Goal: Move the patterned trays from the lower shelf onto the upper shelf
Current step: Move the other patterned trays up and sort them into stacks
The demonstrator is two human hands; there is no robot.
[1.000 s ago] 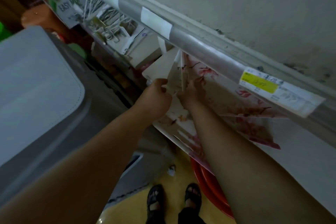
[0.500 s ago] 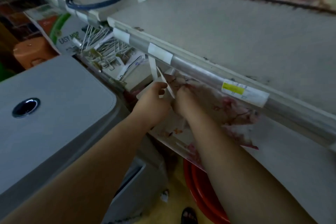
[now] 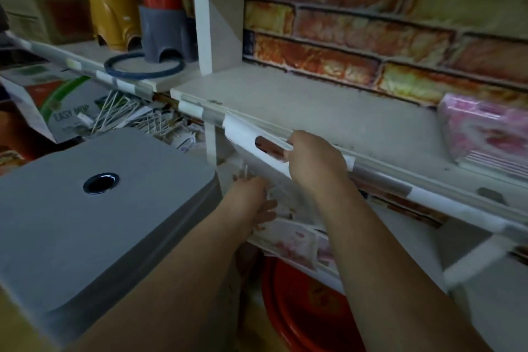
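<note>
A grey bin [image 3: 94,208] fills the lower left, left of the upper shelf [image 3: 328,111]; its lower part is cut off by the frame. The left hand [image 3: 251,200] reaches under the upper shelf, fingers spread loosely against the blurred trays [image 3: 288,240] on the lower shelf; whether it grips one I cannot tell. The right hand [image 3: 314,160] curls round the white handle edge of a tray [image 3: 257,146] lifted to the upper shelf's front rail; most of that tray is hidden behind the hand and rail. Pink trays [image 3: 485,131] lie on the upper shelf at far right, cut off by the frame. A red tub [image 3: 300,308] sits below, partly hidden by the arms.
</note>
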